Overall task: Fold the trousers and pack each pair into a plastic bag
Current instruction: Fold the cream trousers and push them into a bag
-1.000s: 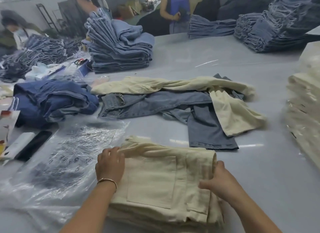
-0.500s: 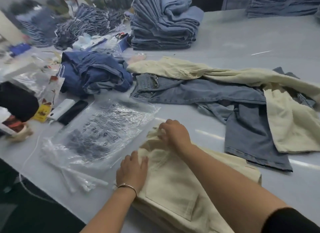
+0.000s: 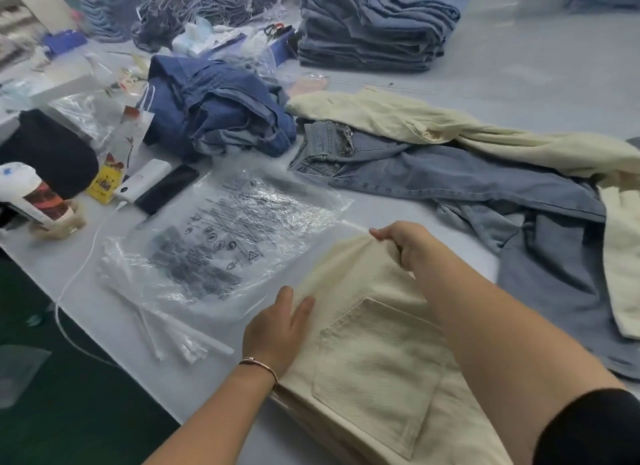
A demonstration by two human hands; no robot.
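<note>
Since half a second ago, right hand has reached to the far corner of the folded cream trousers, fingers pinching it. Left hand rests flat, fingers together, on their left edge. Plastic bag lies just beside on the tabletop.

head cam | looks forward-down | close over table

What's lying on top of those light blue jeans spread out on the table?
A pair of cream trousers lies draped across the far side and right end of the light blue jeans. The jeans' waistband and one leg show; the parts beneath the cream cloth are hidden.
</note>
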